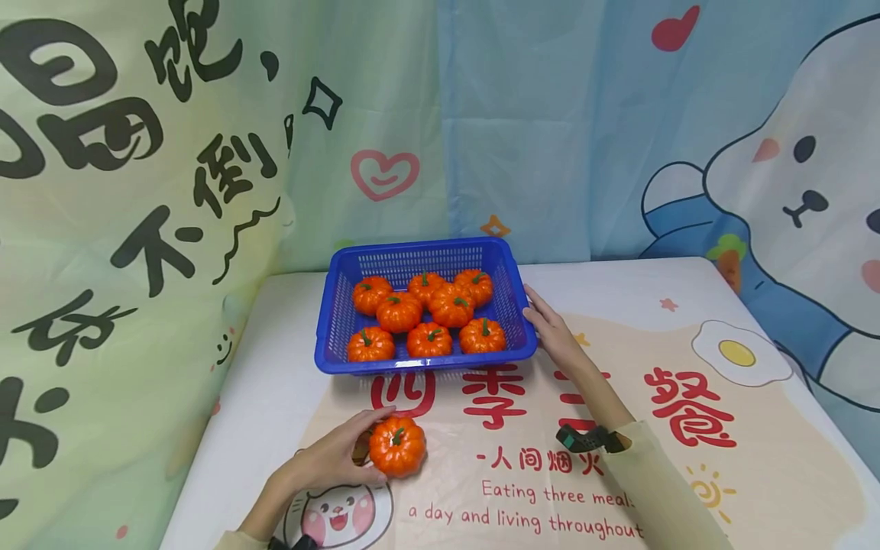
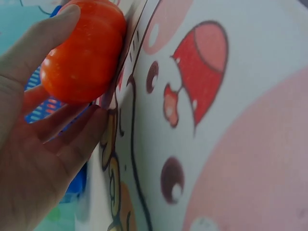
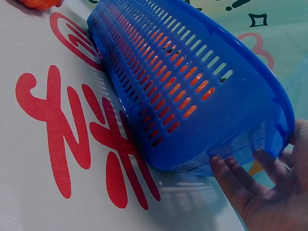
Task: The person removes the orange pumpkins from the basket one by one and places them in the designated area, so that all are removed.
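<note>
A small orange pumpkin (image 1: 397, 447) with a green stem is at the front left of the table, low against the printed cloth. My left hand (image 1: 338, 454) holds it from the left, thumb on the near side and fingers curved round the far side. In the left wrist view, the thumb lies against the pumpkin (image 2: 89, 53). Behind stands a blue plastic basket (image 1: 426, 367) with several similar pumpkins (image 1: 429, 339) inside. My right hand (image 1: 554, 330) touches the basket's right side; in the right wrist view its fingertips (image 3: 219, 163) rest on the outer wall.
A cloth (image 1: 536, 435) printed with red characters and cartoons covers the table. Behind the basket hangs a printed curtain (image 1: 516, 137), with another curtain (image 1: 137, 305) along the left. A dark band (image 1: 587, 439) circles my right wrist.
</note>
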The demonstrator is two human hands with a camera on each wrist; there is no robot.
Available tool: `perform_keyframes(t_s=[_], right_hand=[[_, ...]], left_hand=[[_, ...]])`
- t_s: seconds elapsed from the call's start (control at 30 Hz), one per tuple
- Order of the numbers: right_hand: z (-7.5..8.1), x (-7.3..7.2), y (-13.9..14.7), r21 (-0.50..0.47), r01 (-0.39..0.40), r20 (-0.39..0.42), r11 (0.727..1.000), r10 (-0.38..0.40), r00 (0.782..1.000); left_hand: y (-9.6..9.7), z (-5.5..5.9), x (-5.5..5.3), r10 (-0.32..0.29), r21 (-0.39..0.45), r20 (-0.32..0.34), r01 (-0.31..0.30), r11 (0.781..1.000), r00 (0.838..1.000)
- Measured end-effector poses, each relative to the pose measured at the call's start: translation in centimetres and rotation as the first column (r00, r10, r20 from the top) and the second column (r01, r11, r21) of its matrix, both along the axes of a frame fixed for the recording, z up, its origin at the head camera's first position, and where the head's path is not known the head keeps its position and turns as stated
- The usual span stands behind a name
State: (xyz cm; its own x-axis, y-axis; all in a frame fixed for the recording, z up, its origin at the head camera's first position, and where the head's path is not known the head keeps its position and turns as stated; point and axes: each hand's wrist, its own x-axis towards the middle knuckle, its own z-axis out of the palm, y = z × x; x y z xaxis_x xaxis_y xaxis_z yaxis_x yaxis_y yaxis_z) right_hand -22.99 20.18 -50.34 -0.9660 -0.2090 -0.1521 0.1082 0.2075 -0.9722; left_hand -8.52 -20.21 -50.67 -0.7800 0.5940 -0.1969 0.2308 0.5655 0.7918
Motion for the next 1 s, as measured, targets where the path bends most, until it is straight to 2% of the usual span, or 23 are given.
perform_keyframes(t_s=[0.23,0.6,0.77,1.0], right_hand=[[0.1,0.1,-0.1,0.009,0.000,0.006,1.000,0.000,1.000],[0.9,0.3,-0.2,0.007,-0.006,0.031,1.000,0.006,1.000],[-0.1,-0.1,0.0,-0.005,-0.001,0.030,1.000,0.002,1.000],[0.2,0.2,-0.1,0.001,0.002,0.015,1.000,-0.002,1.000]], left_hand=[[-0.8,0.3,0.4,-0.010,0.028,-0.078,0.012,1.000,0.997],[-1.3,0.9,0.5,0.025,0.039,-0.015,-0.024,0.999,1.000],[-1.7,2.3,0.3,0.017,0.035,-0.017,-0.016,0.999,1.000],[-1.6,5.1,-0.2,-0.031,-0.006,-0.078,0.030,1.000,0.996]])
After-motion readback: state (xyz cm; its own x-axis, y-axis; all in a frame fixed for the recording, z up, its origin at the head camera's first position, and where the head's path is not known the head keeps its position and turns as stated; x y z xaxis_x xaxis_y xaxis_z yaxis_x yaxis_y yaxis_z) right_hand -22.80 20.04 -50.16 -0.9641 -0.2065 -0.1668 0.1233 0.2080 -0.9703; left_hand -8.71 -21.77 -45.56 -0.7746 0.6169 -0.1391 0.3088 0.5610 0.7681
